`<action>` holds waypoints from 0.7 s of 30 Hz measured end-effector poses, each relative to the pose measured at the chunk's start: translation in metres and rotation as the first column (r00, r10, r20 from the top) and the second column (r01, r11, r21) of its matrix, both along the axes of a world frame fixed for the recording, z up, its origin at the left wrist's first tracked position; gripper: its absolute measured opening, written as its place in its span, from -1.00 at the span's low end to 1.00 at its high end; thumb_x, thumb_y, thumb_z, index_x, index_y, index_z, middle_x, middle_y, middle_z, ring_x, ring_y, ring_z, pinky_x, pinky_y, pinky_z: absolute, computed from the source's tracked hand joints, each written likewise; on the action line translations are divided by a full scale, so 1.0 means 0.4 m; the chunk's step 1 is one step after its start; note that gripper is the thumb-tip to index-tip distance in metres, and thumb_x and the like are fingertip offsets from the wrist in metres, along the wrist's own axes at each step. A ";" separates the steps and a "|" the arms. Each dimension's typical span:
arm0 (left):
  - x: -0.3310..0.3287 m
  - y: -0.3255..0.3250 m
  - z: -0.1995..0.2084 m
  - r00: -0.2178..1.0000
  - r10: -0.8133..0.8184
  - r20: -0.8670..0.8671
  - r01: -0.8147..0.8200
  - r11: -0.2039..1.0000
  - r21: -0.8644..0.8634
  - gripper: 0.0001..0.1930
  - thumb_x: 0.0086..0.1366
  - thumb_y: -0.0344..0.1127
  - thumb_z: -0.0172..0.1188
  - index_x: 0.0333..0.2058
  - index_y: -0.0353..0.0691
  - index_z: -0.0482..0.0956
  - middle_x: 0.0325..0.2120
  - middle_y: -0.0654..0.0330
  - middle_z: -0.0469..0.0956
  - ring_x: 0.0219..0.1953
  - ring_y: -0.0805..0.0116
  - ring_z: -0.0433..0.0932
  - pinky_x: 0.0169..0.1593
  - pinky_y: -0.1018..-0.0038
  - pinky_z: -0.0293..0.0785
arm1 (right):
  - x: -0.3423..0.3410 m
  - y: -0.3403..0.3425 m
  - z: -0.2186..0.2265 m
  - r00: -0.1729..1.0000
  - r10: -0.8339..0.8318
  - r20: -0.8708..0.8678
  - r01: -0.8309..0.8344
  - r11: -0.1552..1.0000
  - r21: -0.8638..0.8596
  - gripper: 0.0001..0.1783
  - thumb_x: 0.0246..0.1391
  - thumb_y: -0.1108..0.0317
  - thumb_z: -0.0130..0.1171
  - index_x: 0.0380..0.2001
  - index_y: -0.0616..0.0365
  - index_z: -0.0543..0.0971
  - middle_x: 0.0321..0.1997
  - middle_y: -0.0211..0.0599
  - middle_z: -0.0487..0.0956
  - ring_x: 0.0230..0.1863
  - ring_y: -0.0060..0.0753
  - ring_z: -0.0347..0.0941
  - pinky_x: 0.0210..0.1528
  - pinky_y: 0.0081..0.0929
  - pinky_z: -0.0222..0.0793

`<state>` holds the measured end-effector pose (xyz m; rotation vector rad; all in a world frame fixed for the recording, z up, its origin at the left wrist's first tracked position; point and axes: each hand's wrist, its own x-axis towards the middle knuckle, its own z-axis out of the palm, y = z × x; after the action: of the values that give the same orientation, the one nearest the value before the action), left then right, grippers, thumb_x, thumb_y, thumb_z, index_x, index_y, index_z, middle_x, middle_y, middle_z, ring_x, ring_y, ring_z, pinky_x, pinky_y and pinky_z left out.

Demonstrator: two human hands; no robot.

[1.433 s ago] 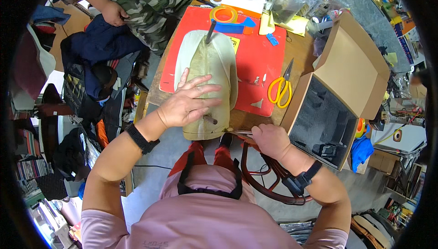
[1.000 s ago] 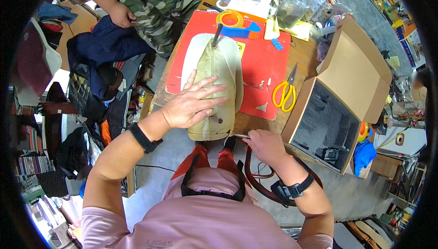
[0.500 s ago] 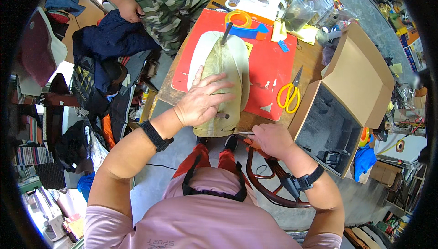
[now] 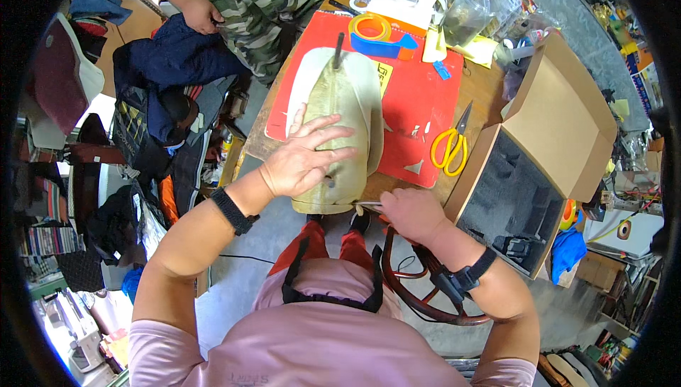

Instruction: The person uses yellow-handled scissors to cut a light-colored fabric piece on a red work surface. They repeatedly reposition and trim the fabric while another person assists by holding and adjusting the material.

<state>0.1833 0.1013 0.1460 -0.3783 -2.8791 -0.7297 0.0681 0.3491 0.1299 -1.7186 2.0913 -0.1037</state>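
A padded piece like a car headrest [image 4: 338, 178], olive-beige with pale side flaps, lies near the table's front edge. One dark post [image 4: 338, 50] stands out of its far end, and a second short dark stub shows nearer to me. My left hand [image 4: 305, 156] rests on its top with the fingers spread, pressing rather than gripping. At its near right corner, my right hand [image 4: 411, 213] is closed around a slim pale tool [image 4: 367, 204] whose tip touches the cover's lower edge. The tool's kind is hard to make out.
A red board [image 4: 418, 128] lies on the wooden table, with yellow-handled scissors [image 4: 448, 151] and an open foam-lined cardboard box [image 4: 511, 202] to the right. Yellow tape [image 4: 370, 26] and papers sit at the back. A steering wheel [image 4: 418, 295] is below my right forearm. Another person [image 4: 248, 18] stands far left.
The headrest-like piece has shifted and turned slightly leftward, its post now more upright in view. My left hand moved left with it. My right hand moved slightly left, and the tool's tip reaches the cover's edge.
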 end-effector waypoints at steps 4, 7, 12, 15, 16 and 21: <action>0.001 -0.004 -0.005 1.000 0.007 0.012 -0.007 1.000 0.010 -0.49 0.06 -0.20 -0.15 0.01 0.03 0.51 0.13 0.17 0.31 0.27 0.01 0.13 0.27 -0.21 -0.45 | 0.009 -0.009 -0.035 1.000 -0.009 0.004 0.010 0.997 -0.081 -0.84 0.07 0.25 -0.03 -0.41 0.11 0.39 -0.48 -0.21 0.51 -0.38 -0.14 0.53 -0.40 -0.21 0.44; -0.001 0.010 -0.006 1.000 0.010 0.016 -0.010 1.000 -0.021 -0.50 0.07 -0.19 -0.16 0.01 0.02 0.51 0.13 0.18 0.32 0.27 0.02 0.13 0.27 -0.20 -0.46 | -0.002 0.010 -0.068 1.000 -0.002 0.014 0.003 0.999 -0.049 -0.80 0.08 0.21 -0.02 -0.42 0.12 0.39 -0.48 -0.21 0.51 -0.39 -0.13 0.53 -0.40 -0.22 0.44; -0.003 0.017 -0.006 1.000 0.005 0.004 -0.004 1.000 -0.012 -0.49 0.03 -0.27 -0.16 0.00 0.00 0.53 0.11 0.15 0.35 0.27 0.01 0.14 0.29 -0.14 -0.51 | -0.013 0.038 -0.126 0.999 -0.026 0.025 0.028 0.995 -0.091 -0.77 0.09 0.18 -0.01 -0.45 0.11 0.40 -0.50 -0.23 0.52 -0.40 -0.13 0.53 -0.41 -0.22 0.45; -0.002 0.024 -0.001 1.000 0.009 0.003 -0.009 1.000 -0.012 -0.48 0.01 -0.32 -0.16 -0.01 -0.01 0.54 0.10 0.14 0.36 0.27 0.00 0.14 0.30 -0.11 -0.52 | -0.003 0.048 -0.165 0.998 -0.051 0.046 0.057 0.987 -0.150 -0.75 0.08 0.15 0.01 -0.46 0.11 0.41 -0.52 -0.23 0.52 -0.42 -0.13 0.53 -0.43 -0.21 0.44; -0.001 0.027 0.000 1.000 0.011 0.005 -0.011 1.000 -0.014 -0.48 0.02 -0.32 -0.16 -0.01 -0.01 0.54 0.10 0.14 0.36 0.26 0.00 0.14 0.30 -0.11 -0.52 | 0.002 0.055 -0.179 0.997 -0.059 0.055 0.067 0.984 -0.164 -0.75 0.08 0.15 0.02 -0.46 0.11 0.41 -0.52 -0.22 0.52 -0.42 -0.13 0.53 -0.43 -0.20 0.44; -0.005 0.026 -0.003 1.000 0.012 0.025 -0.011 0.999 -0.040 -0.49 0.10 -0.18 -0.18 0.04 0.05 0.49 0.13 0.20 0.33 0.27 0.03 0.14 0.29 -0.16 -0.51 | -0.008 0.067 -0.218 0.990 -0.111 0.085 0.127 0.969 -0.213 -0.75 0.07 0.14 0.03 -0.47 0.10 0.41 -0.53 -0.20 0.51 -0.44 -0.10 0.52 -0.45 -0.18 0.43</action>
<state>0.1815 0.1117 0.1447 -0.3601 -2.9207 -0.6817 0.0647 0.3761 0.0426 -1.6799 2.1963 -0.4412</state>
